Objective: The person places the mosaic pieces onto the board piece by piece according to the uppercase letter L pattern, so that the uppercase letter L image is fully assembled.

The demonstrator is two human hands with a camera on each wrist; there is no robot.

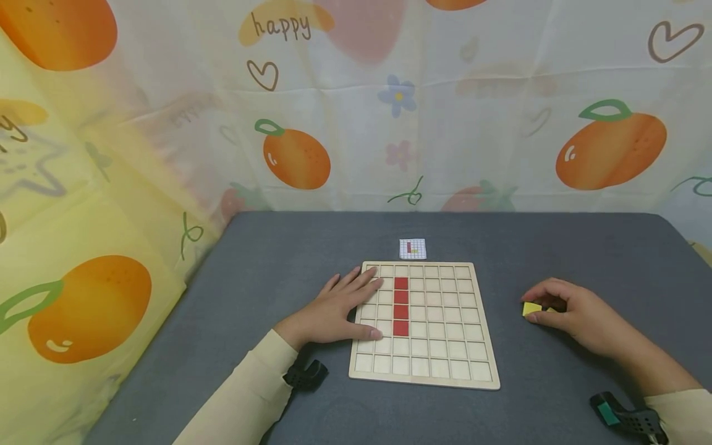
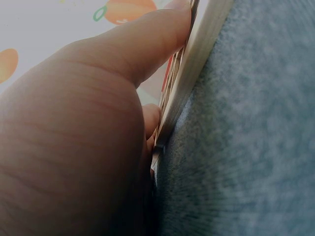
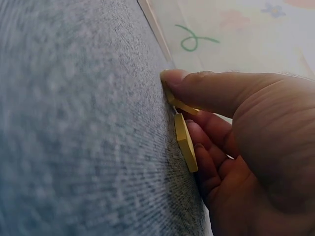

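Observation:
A light wooden grid board (image 1: 434,314) lies on the table, with several red square tiles (image 1: 401,296) in one column of its cells. My left hand (image 1: 336,312) rests spread over the board's left edge, fingers straight and thumb on the lower cells. To the right of the board, my right hand (image 1: 578,315) pinches a yellow square tile (image 1: 531,309) between thumb and fingers. That tile stands tilted at the tabletop. In the right wrist view a second yellow tile (image 3: 186,143) is beside the curled fingers, partly hidden by them in the head view.
Behind the board lies a small printed card (image 1: 413,249) with a grid and coloured squares. Grey cloth covers the table (image 1: 311,241). A fruit-patterned curtain (image 1: 356,123) hangs along the back and left. Each wrist wears a black strap (image 1: 306,375).

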